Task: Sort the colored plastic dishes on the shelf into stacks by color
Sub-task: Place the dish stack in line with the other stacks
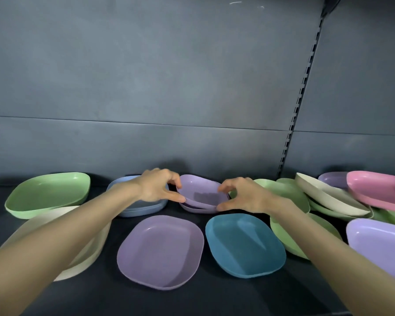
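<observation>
A small stack of purple dishes (pixel 202 196) sits at the back middle of the dark shelf (pixel 198 299). My left hand (pixel 156 187) pinches its left rim and my right hand (pixel 243 197) pinches its right rim; the top dish is tilted. In front lie a single purple dish (pixel 161 250) and a teal dish (pixel 244 244). Light blue dishes (pixel 132 207) are stacked behind my left wrist. A green dish (pixel 48 195) and cream dishes (pixel 89 254) lie at the left.
At the right is a jumbled pile: green dishes (pixel 292 195), a cream dish (pixel 328 196), a pink dish (pixel 379 189), a purple dish (pixel 333 179) behind, and a lilac dish (pixel 379 240) in front. A dark back panel (pixel 146 87) closes the shelf.
</observation>
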